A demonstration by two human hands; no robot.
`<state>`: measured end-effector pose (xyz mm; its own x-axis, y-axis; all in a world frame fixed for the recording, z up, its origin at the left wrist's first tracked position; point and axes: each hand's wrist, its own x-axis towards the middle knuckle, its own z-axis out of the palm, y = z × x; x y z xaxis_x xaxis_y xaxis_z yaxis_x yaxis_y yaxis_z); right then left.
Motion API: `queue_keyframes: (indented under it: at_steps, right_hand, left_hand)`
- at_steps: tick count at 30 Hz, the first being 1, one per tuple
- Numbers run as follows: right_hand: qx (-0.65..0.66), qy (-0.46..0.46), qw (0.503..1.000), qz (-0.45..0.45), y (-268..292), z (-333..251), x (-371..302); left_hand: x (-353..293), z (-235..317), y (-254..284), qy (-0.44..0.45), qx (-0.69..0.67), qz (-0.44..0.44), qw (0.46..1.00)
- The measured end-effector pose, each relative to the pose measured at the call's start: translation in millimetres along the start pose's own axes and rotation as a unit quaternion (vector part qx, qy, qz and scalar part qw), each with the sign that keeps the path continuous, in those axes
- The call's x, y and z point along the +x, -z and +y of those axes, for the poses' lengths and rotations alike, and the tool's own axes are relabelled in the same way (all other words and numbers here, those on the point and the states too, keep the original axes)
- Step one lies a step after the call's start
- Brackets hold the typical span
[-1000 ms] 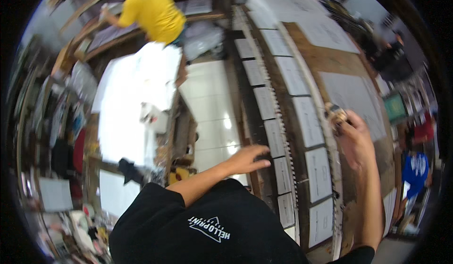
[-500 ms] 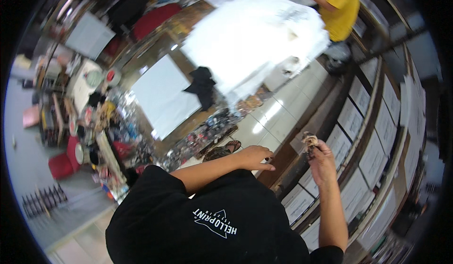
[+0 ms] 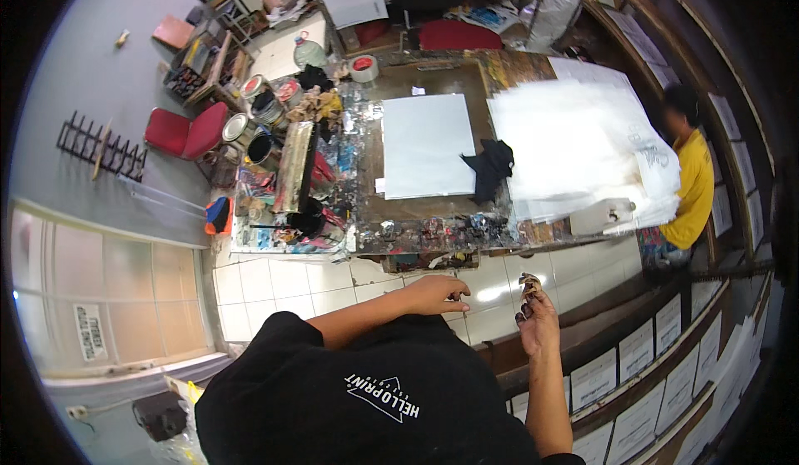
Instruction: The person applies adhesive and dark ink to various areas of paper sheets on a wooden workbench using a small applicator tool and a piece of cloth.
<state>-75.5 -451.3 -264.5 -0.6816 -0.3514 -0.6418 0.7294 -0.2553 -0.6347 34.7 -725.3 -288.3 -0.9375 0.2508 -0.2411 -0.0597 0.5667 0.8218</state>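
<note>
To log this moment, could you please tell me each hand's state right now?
Left hand: open, fingers loosely curled, nothing visible in it.
Right hand: closed on a small crumpled brownish piece.

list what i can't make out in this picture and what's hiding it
All in the head view:
Crumpled thing in the right hand: too small and partly covered by the grip to tell its material.
Left hand: palm turned away, so its contents are unclear.
Surface under the white sheets: covered by them.
Wearer's legs: hidden by the black shirt.
</note>
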Motion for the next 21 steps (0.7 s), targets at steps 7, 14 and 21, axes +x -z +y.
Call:
queue_keyframes:
  at_steps: [7,14,21]
  right_hand:
    - [-0.030,0.020,0.999,-0.041,-59,-15,22]
    - [-0.104,0.009,0.993,-0.062,-142,-16,74]
    - [-0.228,0.000,0.954,-0.194,-303,8,170]
  left_hand:
    - [-16,-27,8,0.002,-0.020,0.056,0.998]
    - [9,-42,25,-0.010,-0.052,0.025,0.998]
    - [-4,-57,51,0.021,-0.085,0.039,0.995]
